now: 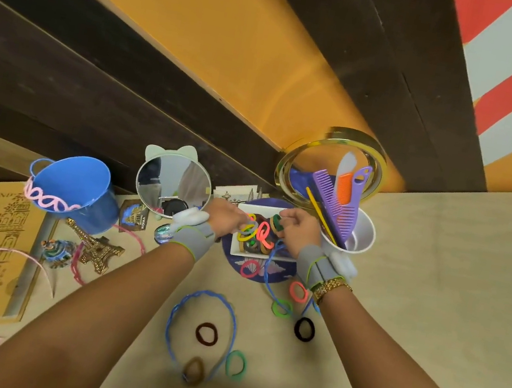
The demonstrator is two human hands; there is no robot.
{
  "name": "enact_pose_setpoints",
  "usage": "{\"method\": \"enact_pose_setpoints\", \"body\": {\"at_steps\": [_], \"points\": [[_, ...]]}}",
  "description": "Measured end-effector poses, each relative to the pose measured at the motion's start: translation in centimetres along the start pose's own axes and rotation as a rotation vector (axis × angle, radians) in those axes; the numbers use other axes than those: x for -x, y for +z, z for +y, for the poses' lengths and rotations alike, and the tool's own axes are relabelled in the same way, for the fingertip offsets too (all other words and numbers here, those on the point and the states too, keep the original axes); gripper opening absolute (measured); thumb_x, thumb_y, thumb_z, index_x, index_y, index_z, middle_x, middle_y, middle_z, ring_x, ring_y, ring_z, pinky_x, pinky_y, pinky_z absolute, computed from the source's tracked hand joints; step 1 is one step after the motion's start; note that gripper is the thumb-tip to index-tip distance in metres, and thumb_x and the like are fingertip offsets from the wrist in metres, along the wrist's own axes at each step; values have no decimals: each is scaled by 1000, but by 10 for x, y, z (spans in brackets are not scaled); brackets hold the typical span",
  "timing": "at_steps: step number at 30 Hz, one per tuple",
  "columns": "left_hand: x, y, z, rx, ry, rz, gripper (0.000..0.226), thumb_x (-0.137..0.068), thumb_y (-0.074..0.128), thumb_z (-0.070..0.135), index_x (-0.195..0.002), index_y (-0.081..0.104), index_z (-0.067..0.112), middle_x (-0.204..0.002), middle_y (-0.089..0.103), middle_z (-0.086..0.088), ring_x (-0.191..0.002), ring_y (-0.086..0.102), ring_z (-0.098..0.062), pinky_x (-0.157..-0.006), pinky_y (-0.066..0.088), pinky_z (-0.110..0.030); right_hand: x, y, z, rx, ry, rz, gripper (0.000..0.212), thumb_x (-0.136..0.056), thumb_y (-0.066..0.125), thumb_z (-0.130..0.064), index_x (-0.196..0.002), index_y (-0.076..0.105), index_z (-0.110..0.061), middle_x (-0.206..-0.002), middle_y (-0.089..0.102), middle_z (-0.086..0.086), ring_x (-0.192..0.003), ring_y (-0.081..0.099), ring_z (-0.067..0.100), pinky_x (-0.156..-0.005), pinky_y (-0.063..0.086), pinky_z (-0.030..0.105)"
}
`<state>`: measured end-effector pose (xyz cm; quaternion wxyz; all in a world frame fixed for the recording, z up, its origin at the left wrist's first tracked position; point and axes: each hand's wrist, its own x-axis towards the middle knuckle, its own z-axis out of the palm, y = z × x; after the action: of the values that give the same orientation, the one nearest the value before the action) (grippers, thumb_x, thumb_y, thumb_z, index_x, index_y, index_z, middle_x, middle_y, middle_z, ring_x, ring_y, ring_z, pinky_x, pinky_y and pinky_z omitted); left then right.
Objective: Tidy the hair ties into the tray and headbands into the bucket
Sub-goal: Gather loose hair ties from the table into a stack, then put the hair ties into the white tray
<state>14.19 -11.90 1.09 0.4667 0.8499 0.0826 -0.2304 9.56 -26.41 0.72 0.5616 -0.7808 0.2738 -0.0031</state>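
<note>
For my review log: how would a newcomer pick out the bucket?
Start at the cat-eared mirror at the table's back edge. Just left of it stands the bucket, tilted in this view. It alone is blue metal, with a pink looped headband hanging on its rim.

I am wearing grey wrist bands [195, 238] edged in green, each carrying a white module [190, 216], and a gold watch [330, 287] on my right wrist.

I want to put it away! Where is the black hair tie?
In the head view, the black hair tie lies on the table at the right, just under the right forearm, beside a green hair tie and below a pink one.
</note>
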Motion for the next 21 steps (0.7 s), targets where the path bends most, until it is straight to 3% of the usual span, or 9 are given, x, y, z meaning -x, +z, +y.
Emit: {"method": "enact_pose_setpoints", "body": {"at_steps": [3,5,7,10,12,14,17,19,21], "points": [[9,-4,-13,76,-13,-23,21,-81,66,19,-91,73,2,-81,69,-14,-48,50,-8,-56,43,-22,15,1,2,-19,5,-30,27,-88,37,6,-91,62,-4,-65,53,1,-51,48,12,-42,44,9],[17,-7,-21,80,-24,-82,24,-84,63,16,-99,71,1,-71,65,-5,-40,48,-3,-44,39,-14,26,3,6,-35,2,-50,25,-87,40,6,-93,63,-3,-64,54,0,-52,49,12,-49,47,14],[27,-11,-28,63,-43,-154,26,-87,58,17,-105,69,3,-78,65,-4,-49,46,-7,-37,33,-12,37,5,9,-53,-3,-54,22,-88,43,5,-91,62,-6,-63,55,0,-54,50,12,-56,46,20],[41,-18,-36,114,-66,-198,23,-89,56,18,-106,67,6,-81,64,-4,-54,44,-8,-34,30,-11,50,6,12,-48,-22,-46,18,-88,47,1,-89,63,-7,-64,57,-1,-55,50,8,-55,44,17],[50,-21,-48,124,-75,-237,15,-90,55,16,-100,65,11,-74,61,-1,-54,44,-7,-34,29,-10,65,9,17,-48,-20,-37,16,-88,49,0,-86,64,-6,-63,56,0,-52,51,5,-53,43,13],[56,-23,-65,119,-61,-272,9,-89,57,11,-96,63,11,-71,58,-3,-46,46,-4,-34,28,-10,80,13,26,-65,11,-48,26,-88,47,5,-71,58,-11,-56,54,-4,-42,50,1,-47,41,13],[61,-25,-91,60,11,-299,15,-85,59,1,-99,65,4,-66,55,-6,-34,46,1,-36,33,-9,102,15,46,71,80,-136,27,-87,45,9,-70,60,-5,-59,55,1,-51,47,7,-47,43,10],[62,-26,-105,-14,59,-293,20,-81,60,-3,-100,67,-4,-68,58,-5,-53,56,-8,-53,44,-15,115,15,61,232,109,-208,20,-86,44,10,-88,64,9,-76,59,6,-58,49,11,-54,45,14],[61,-25,-115,-57,94,-264,22,-78,59,-6,-98,68,-8,-75,61,-11,-72,57,-21,-67,46,-23,123,16,75,425,105,-267,21,-84,51,4,-98,65,8,-86,59,3,-71,54,14,-68,41,18]]}}
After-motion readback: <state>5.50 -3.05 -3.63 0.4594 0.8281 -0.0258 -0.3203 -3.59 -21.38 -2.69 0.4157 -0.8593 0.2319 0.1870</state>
